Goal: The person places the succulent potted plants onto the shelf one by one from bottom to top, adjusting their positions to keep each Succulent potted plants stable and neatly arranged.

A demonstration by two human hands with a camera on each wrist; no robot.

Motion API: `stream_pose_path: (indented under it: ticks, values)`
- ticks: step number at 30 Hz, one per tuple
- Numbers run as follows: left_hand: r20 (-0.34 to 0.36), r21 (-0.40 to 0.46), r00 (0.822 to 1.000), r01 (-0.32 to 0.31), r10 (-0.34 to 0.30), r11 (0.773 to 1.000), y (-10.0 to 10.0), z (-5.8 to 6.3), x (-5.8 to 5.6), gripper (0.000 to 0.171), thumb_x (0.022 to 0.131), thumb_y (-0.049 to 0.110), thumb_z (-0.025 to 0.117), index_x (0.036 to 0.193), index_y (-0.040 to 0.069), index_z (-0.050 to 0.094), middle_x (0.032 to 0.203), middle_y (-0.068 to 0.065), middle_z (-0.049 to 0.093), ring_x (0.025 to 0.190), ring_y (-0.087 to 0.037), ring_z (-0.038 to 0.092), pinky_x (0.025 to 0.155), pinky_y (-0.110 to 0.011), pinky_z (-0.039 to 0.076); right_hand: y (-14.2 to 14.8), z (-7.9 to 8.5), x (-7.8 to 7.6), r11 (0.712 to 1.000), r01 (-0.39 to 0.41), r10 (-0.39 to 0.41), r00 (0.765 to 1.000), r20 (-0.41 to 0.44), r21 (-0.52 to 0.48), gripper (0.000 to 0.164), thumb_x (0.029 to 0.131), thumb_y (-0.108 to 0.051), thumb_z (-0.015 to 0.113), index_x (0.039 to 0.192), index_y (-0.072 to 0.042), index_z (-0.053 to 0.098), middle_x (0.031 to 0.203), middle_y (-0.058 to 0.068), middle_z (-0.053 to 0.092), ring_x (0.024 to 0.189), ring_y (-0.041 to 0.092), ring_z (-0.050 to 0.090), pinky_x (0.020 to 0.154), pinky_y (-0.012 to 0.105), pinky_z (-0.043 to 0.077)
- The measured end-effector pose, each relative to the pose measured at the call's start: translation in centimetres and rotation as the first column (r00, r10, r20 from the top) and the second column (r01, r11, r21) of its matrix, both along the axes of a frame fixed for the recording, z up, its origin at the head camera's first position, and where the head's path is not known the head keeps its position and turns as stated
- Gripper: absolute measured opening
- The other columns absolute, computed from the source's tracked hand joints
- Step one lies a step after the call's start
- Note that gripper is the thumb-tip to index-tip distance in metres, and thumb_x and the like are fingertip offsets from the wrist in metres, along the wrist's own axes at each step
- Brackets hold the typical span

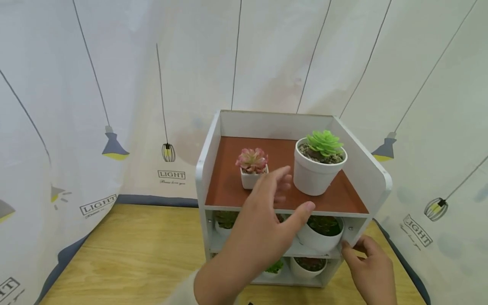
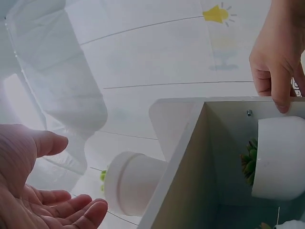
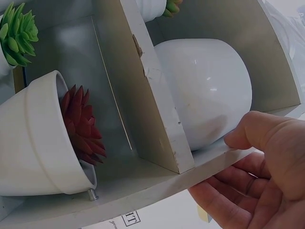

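My left hand (image 1: pixel 263 216) hovers before the top tier of a small white shelf (image 1: pixel 207 169), fingers loosely bent and thumb spread, holding nothing. To the right of its fingers stands a round white pot (image 1: pixel 314 176) with a bright green succulent (image 1: pixel 325 143). Behind the hand, a small square white pot (image 1: pixel 248 181) with a pink succulent (image 1: pixel 252 159) is partly covered by it. My right hand (image 3: pixel 257 176) grips the front edge of the shelf's right side panel, thumb inside and fingers outside. Right by that thumb sits a glossy white pot (image 3: pixel 207 93) on the middle tier.
Lower tiers hold several potted succulents, among them a dark red one (image 3: pixel 82 126) and a green one (image 3: pixel 19 36). The shelf stands on a wooden table (image 1: pixel 141 250). A pale curtain (image 1: pixel 190 76) printed with lamps hangs behind and at both sides.
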State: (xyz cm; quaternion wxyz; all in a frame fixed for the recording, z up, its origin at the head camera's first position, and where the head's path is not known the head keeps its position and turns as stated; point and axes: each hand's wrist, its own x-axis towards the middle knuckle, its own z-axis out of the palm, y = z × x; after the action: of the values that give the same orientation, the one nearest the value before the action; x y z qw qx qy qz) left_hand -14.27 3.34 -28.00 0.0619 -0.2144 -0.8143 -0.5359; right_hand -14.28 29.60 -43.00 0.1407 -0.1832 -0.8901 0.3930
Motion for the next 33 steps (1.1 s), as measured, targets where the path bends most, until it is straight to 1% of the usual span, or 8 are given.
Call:
stream_pose_path:
  ticks: [6,10,13,17,23,29,30,33]
  values:
    - [-0.171,0.093,0.985,0.030,-0.013,0.995,-1.5,-1.1,1.9,0.056,0.100,0.033,0.069,0.151,0.021,0.048,0.139,0.009,0.056,0.126,-0.011,0.057,0.106,-0.031,0.054,0.1,0.1,0.0,1.000,0.009,-0.009,1.000,0.016,0.014,0.033,0.103,-0.024,0.063,0.128,-0.004,0.067,0.133,0.023,0.066,0.119,0.041,0.065,0.089,0.055,0.062]
    - [-0.282,0.146,0.959,0.040,0.003,0.988,-3.3,-2.6,2.9,0.049,0.099,0.018,0.071,0.144,0.016,0.052,0.135,0.004,0.059,0.124,-0.010,0.058,0.102,-0.028,0.056,0.0,0.0,-0.3,1.000,-0.005,0.005,1.000,0.029,0.006,0.034,0.103,-0.024,0.063,0.130,-0.004,0.066,0.134,0.023,0.065,0.120,0.042,0.064,0.089,0.055,0.062]
    - [-0.390,0.133,0.920,0.019,0.034,0.991,-4.7,-3.8,3.3,0.049,0.096,0.011,0.073,0.141,0.013,0.053,0.133,0.000,0.061,0.119,-0.011,0.061,0.098,-0.027,0.059,0.0,-0.1,-0.5,1.000,-0.011,0.011,0.999,0.030,0.006,0.035,0.103,-0.025,0.063,0.132,-0.004,0.065,0.135,0.023,0.065,0.120,0.042,0.064,0.090,0.055,0.062]
    - [-0.520,0.128,0.851,0.000,0.067,0.992,-6.4,-5.8,3.4,0.050,0.093,0.004,0.074,0.139,0.009,0.055,0.127,-0.004,0.063,0.112,-0.014,0.063,0.092,-0.025,0.060,0.2,-0.1,-0.7,1.000,-0.010,0.009,0.999,0.036,0.016,0.037,0.103,-0.025,0.062,0.134,-0.004,0.064,0.135,0.024,0.064,0.120,0.042,0.064,0.090,0.056,0.062]
    - [-0.578,0.158,0.805,-0.052,0.135,0.986,-8.5,-9.6,3.1,0.054,0.088,-0.002,0.075,0.138,0.004,0.057,0.121,-0.007,0.066,0.108,-0.015,0.065,0.088,-0.019,0.058,0.8,0.0,-0.8,0.999,-0.015,0.012,0.997,0.080,0.031,0.042,0.105,-0.029,0.060,0.139,-0.004,0.061,0.140,0.025,0.061,0.124,0.044,0.062,0.092,0.055,0.062]
    - [-0.665,0.212,0.718,-0.082,0.205,0.974,-10.8,-12.2,1.4,0.038,0.097,0.010,0.070,0.128,-0.010,0.060,0.112,-0.016,0.067,0.105,-0.016,0.066,0.088,-0.017,0.057,1.4,0.1,-0.3,0.997,-0.048,0.043,0.995,0.090,0.054,0.045,0.105,-0.028,0.057,0.142,-0.004,0.058,0.140,0.025,0.061,0.124,0.044,0.061,0.089,0.050,0.064]
    - [-0.668,0.215,0.711,-0.099,0.220,0.972,-11.2,-12.4,1.1,0.038,0.098,0.010,0.069,0.128,-0.011,0.060,0.111,-0.017,0.067,0.104,-0.016,0.066,0.087,-0.016,0.057,1.5,0.1,-0.2,0.997,-0.053,0.048,0.995,0.093,0.056,0.045,0.104,-0.028,0.057,0.143,-0.004,0.058,0.140,0.024,0.061,0.124,0.044,0.061,0.088,0.049,0.064]
    - [-0.633,0.204,0.727,-0.176,0.267,0.963,-12.2,-13.2,0.8,0.041,0.091,-0.001,0.071,0.129,-0.008,0.060,0.111,-0.015,0.068,0.105,-0.012,0.066,0.087,-0.013,0.056,1.8,0.2,0.2,0.995,-0.079,0.073,0.992,0.102,0.063,0.045,0.104,-0.025,0.056,0.143,-0.003,0.057,0.139,0.024,0.060,0.124,0.044,0.061,0.087,0.046,0.065]
